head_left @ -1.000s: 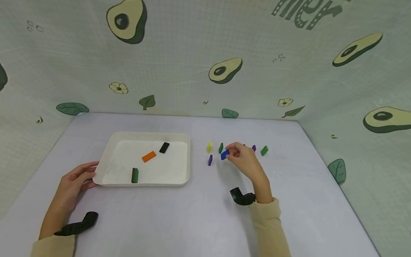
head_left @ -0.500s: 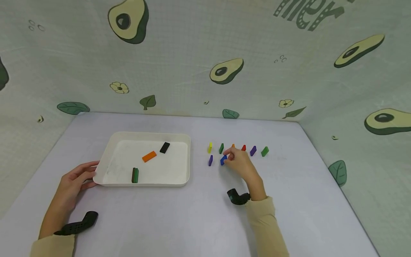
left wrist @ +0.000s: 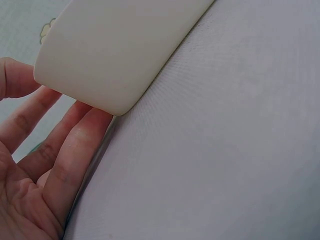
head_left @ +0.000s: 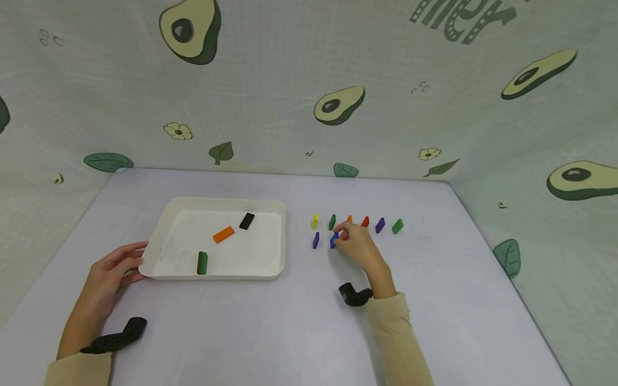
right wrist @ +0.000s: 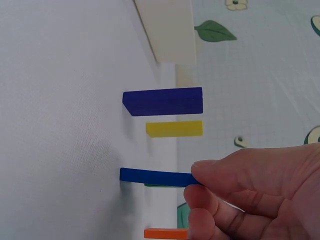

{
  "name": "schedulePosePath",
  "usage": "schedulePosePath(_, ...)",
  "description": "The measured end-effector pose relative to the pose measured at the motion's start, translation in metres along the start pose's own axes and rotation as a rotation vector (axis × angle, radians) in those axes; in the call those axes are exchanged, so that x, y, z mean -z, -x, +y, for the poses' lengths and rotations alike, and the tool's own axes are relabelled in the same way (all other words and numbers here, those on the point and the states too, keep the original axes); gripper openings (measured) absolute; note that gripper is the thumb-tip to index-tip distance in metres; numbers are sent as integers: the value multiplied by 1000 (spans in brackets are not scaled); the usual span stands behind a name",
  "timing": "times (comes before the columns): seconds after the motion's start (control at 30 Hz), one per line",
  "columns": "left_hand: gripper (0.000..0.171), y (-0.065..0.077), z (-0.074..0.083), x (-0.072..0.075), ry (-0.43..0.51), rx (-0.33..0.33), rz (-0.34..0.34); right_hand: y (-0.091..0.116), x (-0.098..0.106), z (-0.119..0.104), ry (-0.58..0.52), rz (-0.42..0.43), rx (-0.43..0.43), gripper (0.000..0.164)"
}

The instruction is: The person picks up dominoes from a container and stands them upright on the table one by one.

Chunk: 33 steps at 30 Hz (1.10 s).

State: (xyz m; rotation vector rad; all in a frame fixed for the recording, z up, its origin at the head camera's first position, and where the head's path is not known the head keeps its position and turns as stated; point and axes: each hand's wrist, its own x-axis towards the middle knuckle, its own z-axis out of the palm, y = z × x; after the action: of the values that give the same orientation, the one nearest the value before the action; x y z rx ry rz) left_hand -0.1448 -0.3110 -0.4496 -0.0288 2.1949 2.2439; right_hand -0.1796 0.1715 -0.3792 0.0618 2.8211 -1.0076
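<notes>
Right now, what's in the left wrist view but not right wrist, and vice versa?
Left wrist only: the left hand touching the white tray.
Right wrist only: the right hand pinching the blue block, plus the purple block, yellow block, orange block and a sliver of green block.
Both: part of the tray, the tabletop, the patterned cloth.

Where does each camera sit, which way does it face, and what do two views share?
Head: on the head, looking forward and down at the table and tray; left hand, right hand and sleeves show.
Left wrist: on that wrist, facing the tray's corner; part of the left hand shows.
Right wrist: on that wrist, facing a blue block; part of the right hand shows, pinching it.
Head and right wrist share the blue block.
</notes>
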Motion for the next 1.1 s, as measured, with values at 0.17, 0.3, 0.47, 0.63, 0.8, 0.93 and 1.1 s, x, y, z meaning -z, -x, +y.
schedulePosePath(0.17,28,0,0,0,14,-10,-7,-1,-1,-1,5,1,-4,27)
schedulePosePath(0.3,28,0,1,-1,24,-15,-11,0,-1,-1,5,-6,-7,27)
schedulePosePath(0.47,28,0,1,0,40,-7,-10,-1,-1,-2,7,-14,0,27)
schedulePosePath(0.63,28,0,1,0,46,-6,-8,-1,-3,-3,6,-18,-17,28)
schedulePosePath(0.8,28,0,0,0,51,-14,-8,-1,-2,-4,6,-15,-23,28)
schedulePosePath(0.93,28,0,0,0,22,-13,-1,-1,-2,-5,14,-15,-26,28)
schedulePosePath(1.1,28,0,-1,0,-25,-12,11,-1,-2,-5,22,-13,-34,28)
